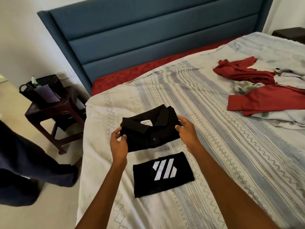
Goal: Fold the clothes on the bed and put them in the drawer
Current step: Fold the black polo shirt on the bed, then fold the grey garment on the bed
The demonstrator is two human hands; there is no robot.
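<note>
We see one folded black collared polo shirt [149,129] held just above the patterned white-and-grey bedspread [222,146], pinched at its two side edges by the left hand [119,142] and right hand [187,132]. One folded black T-shirt with a white striped emblem [162,174] lies flat nearer us. Two unfolded red garments [267,100] lie well apart, beside crumpled grey cloth [287,76].

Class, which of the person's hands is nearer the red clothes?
Right. The right hand grips the polo's edge on the side facing the red clothes; the left hand grips the opposite edge, farther away.
</note>
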